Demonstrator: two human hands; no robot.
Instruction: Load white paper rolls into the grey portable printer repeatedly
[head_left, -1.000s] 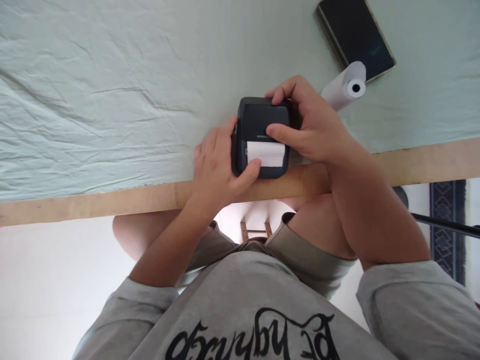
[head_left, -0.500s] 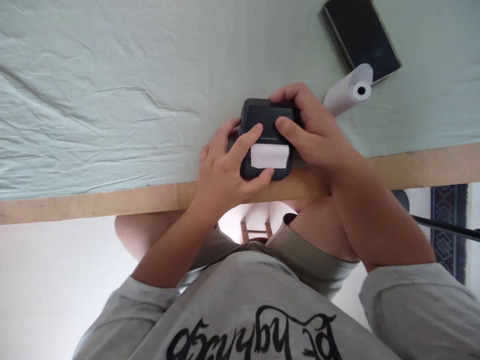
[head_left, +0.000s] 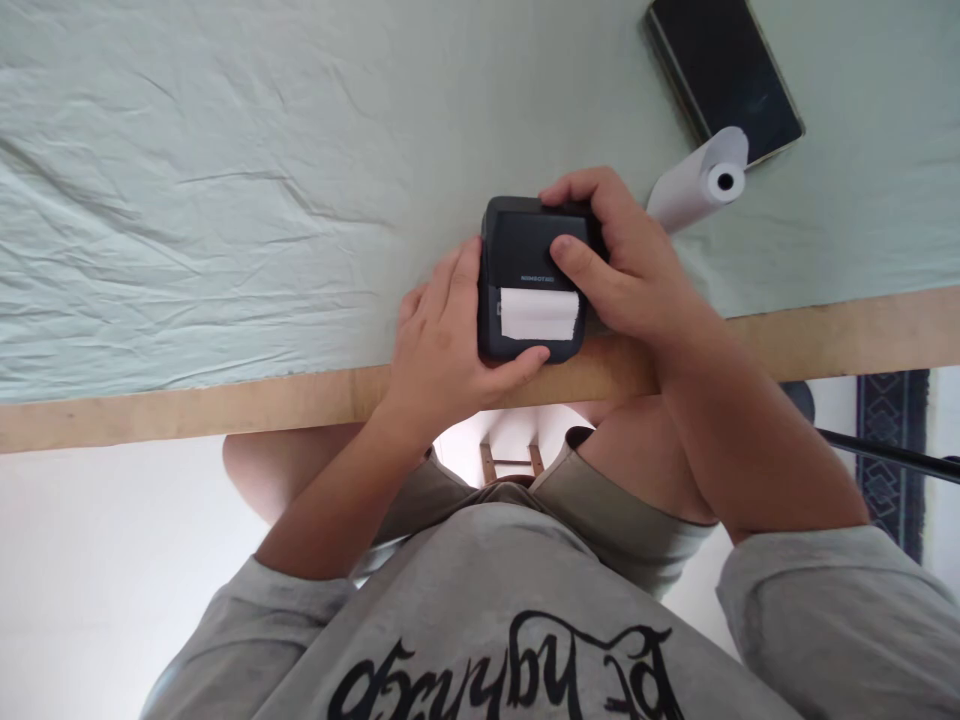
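A small dark label printer (head_left: 523,252) sits on the pale green cloth near the table's front edge, with a white paper strip (head_left: 538,313) coming out of its slot. My left hand (head_left: 439,345) wraps its left side, fingers along the wall and the thumb hooked on the near edge. My right hand (head_left: 630,265) grips the right side, fingers curled over the far corner and the thumb pressed on the lid.
A white paper roll (head_left: 697,185) lies just right of the printer. A dark flat phone-like slab (head_left: 724,70) lies behind it at the top right. The green cloth (head_left: 225,200) covers the table, which ends in a wooden edge (head_left: 187,405). My lap is below.
My left forefinger, on the lid half a second ago, has drawn back to the printer's side. My left thumb has slid off the paper to the near edge. The right hand barely moved.
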